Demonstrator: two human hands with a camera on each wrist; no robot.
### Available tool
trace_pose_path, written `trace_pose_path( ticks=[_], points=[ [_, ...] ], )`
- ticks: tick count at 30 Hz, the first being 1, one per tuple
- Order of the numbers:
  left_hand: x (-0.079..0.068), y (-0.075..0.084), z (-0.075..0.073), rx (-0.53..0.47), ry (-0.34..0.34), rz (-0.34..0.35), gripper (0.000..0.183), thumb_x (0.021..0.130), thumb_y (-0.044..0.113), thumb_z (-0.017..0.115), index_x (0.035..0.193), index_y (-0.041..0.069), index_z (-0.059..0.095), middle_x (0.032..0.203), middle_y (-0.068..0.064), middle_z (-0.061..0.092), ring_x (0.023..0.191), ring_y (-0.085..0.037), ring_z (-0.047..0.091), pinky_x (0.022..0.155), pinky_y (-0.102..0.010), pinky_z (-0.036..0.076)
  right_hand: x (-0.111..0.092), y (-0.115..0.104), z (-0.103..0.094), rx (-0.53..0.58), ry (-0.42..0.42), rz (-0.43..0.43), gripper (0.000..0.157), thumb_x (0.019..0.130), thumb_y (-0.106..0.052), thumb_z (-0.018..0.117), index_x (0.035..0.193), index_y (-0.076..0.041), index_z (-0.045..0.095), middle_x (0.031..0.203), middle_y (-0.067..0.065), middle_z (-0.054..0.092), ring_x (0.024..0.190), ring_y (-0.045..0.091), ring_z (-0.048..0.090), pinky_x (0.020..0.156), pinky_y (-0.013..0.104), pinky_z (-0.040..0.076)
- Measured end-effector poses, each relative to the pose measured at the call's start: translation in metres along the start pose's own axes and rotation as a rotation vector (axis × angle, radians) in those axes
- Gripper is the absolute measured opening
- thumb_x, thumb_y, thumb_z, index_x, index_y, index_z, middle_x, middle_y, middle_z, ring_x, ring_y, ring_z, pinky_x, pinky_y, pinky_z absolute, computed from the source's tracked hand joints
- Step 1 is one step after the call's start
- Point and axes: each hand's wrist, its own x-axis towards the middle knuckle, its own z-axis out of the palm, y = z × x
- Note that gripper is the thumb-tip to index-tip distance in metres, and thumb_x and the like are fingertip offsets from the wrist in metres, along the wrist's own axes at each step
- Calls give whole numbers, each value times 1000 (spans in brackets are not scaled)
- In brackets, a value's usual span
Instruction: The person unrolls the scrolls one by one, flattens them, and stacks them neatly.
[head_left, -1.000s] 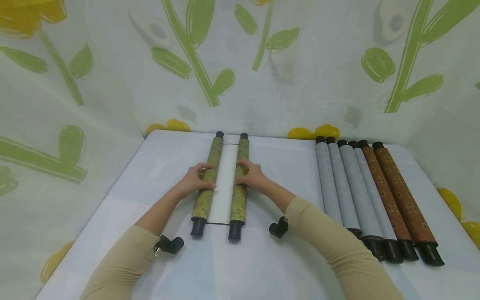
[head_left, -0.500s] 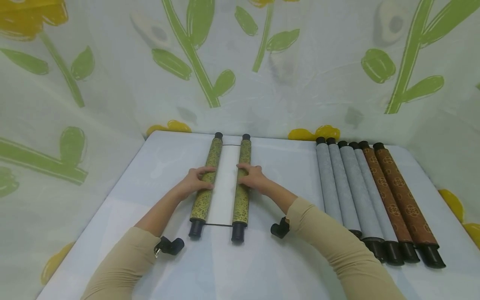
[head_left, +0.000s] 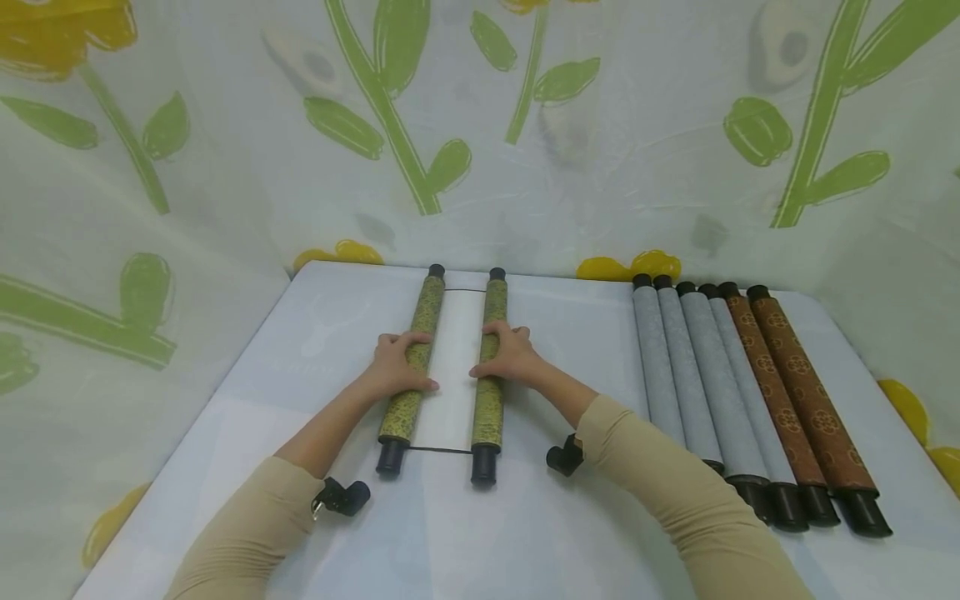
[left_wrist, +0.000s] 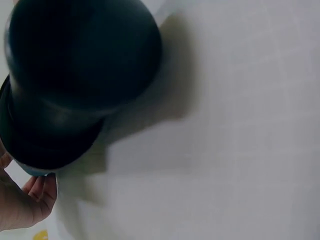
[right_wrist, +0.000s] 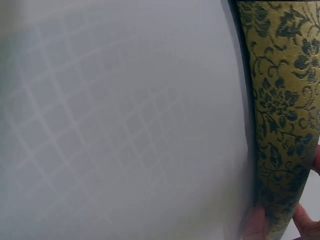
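A hanging scroll with a gold-green floral cover lies partly unrolled, its left roll (head_left: 427, 308) and right roll (head_left: 488, 417) about parallel with a strip of white paper (head_left: 452, 358) between them. My left hand (head_left: 392, 367) grips the left roll near its middle, fingers over the top and thumb reaching onto the paper side. Around the right roll my right hand (head_left: 513, 354) curls, thumb and fingertips at its inner edge. The left wrist view shows a black end knob (left_wrist: 82, 55) up close, and the right wrist view shows the patterned cover (right_wrist: 282, 100) with fingertips on it.
On the right of the white table (head_left: 337, 550) several rolled scrolls lie side by side, grey ones (head_left: 712, 375) and brown patterned ones (head_left: 806, 383), all with black knobs. A curtain with printed leaves (head_left: 555, 167) hangs behind the table.
The right roll has shifted right and the left roll slightly left, so the white strip is wider. Both hands have moved a little on the rolls, the left thumb now extending farther over the paper.
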Motion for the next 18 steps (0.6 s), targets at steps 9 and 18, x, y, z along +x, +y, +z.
trace_pose_path(
  ticks=[9,18],
  points=[
    [-2,-8,-11,-108,-45,65,75,72,10,77,139,12,42,134,-33,22,121,-46,31,101,-59,31,0,4,-9,64,-76,46,68,75,-15,70,137,-19,41,132,25,30,106,34,44,85,44,44],
    [-1,-10,-11,-73,-53,39,75,75,11,70,143,14,38,135,-32,23,122,-46,32,98,-60,34,1,5,-8,1,-59,53,67,80,-24,70,141,-20,41,137,27,25,115,37,40,91,48,42]
  ],
)
